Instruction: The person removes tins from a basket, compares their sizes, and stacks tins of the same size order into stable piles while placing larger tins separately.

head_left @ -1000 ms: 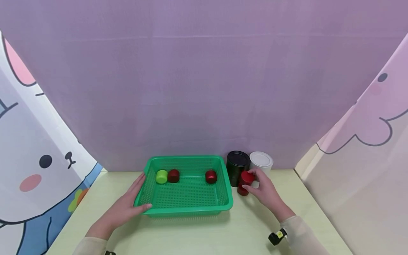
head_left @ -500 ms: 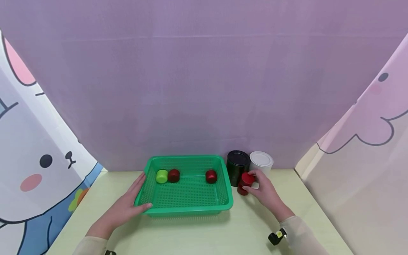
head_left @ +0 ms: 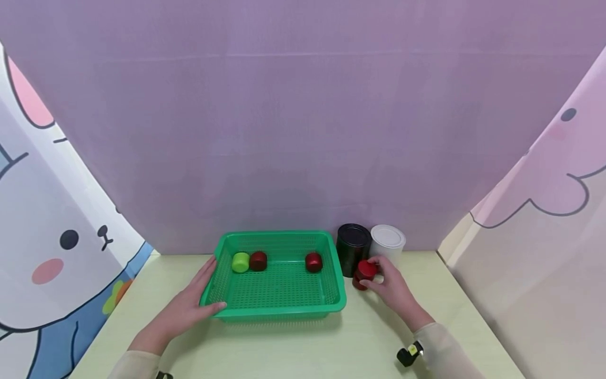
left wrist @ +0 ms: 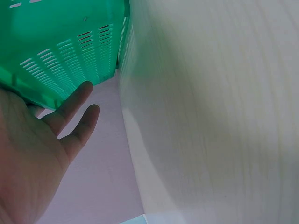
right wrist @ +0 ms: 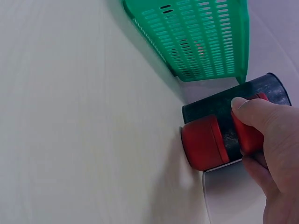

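Observation:
My right hand (head_left: 395,287) pinches a small red tin (head_left: 367,269) between thumb and fingers. Directly below it, a second red tin (right wrist: 204,142) stands on the table, and the right wrist view shows a narrow gap between the two. Behind them are a black can (head_left: 353,247) and a white can (head_left: 388,238). My left hand (head_left: 182,313) rests against the left side of a green plastic basket (head_left: 279,316), fingers extended and thumb at the front rim. Inside the basket sit a lime-green tin (head_left: 240,262) and two dark red tins (head_left: 258,261).
The pale wooden table (head_left: 284,352) stretches in front of the basket. A purple cloth backdrop (head_left: 284,131) stands right behind the basket and cans. Printed cartoon panels (head_left: 71,210) close off both sides. The basket's right rim is close to the black can.
My right hand has lowered the held red tin toward the red tin beneath it. The left hand, basket and cans stay where they were.

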Demonstrator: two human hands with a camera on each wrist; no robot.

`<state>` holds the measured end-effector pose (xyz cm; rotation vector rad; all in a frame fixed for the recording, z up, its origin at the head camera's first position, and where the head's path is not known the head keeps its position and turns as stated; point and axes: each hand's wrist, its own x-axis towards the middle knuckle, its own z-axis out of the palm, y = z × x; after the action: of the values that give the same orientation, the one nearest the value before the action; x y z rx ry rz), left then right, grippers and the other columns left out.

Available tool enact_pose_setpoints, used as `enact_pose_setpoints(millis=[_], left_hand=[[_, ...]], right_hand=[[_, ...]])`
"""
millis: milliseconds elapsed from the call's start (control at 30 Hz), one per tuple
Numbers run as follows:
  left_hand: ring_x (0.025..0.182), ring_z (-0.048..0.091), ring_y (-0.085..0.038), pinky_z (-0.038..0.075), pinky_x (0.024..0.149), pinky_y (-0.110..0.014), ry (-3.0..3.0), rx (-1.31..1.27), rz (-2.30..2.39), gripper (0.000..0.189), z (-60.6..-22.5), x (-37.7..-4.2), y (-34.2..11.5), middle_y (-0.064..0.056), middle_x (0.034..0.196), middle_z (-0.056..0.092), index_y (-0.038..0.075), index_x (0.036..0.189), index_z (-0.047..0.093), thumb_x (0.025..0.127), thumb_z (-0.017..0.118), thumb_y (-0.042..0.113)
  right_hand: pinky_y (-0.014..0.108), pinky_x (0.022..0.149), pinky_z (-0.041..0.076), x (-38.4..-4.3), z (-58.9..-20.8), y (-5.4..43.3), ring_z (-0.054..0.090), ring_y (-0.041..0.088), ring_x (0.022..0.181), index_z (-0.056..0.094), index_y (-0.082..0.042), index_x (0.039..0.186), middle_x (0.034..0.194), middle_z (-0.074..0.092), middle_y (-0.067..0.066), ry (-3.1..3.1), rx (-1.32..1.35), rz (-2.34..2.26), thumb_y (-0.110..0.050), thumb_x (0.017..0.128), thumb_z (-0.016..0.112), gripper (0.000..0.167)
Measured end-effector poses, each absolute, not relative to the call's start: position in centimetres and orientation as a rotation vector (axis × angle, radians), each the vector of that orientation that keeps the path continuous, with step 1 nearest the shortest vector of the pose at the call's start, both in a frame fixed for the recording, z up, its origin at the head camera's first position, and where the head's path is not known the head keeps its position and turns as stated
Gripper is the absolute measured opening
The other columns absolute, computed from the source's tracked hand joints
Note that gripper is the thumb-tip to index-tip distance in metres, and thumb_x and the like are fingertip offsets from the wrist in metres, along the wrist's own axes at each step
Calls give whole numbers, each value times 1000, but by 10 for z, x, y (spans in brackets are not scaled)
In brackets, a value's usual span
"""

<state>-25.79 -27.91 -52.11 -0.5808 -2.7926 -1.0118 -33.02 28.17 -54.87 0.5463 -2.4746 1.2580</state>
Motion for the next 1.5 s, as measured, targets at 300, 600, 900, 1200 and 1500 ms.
enact_pose_setpoints(millis=[300,600,900,1200,1500], left_hand=[[163,20,-56,37,114,-83,-2807,-565,-1017,108,-520,-257,-279,-18,185,10,9,179,12,102,79,46],[164,19,-55,34,116,-82,-2802,-568,-1012,107,-523,-258,-279,-11,186,8,11,179,12,103,79,45],[163,20,-55,33,116,-82,-2784,-575,-1008,107,-526,-258,-280,-7,186,6,12,179,11,103,79,43],[163,19,-55,33,117,-82,-2786,-575,-1005,107,-523,-257,-279,-8,186,5,10,179,11,103,79,43],[164,19,-56,33,117,-82,-2782,-575,-1015,107,-523,-256,-279,-7,186,5,11,179,11,103,80,42]], right_hand=[[59,98,60,-331,-555,278,72,37,115,62,-1,131,126,71,13,-2472,526,1274,5,85,93,55],[57,97,61,-334,-560,277,73,35,112,62,-1,130,125,72,13,-2469,510,1242,6,85,93,55],[51,96,61,-334,-561,276,72,30,109,63,-2,131,124,72,12,-2484,476,1235,5,85,93,55],[48,91,62,-338,-563,276,70,30,108,60,0,134,125,71,13,-2495,478,1273,5,87,92,57],[45,90,62,-337,-561,277,69,31,109,59,0,135,124,71,14,-2497,494,1307,9,87,89,57]])
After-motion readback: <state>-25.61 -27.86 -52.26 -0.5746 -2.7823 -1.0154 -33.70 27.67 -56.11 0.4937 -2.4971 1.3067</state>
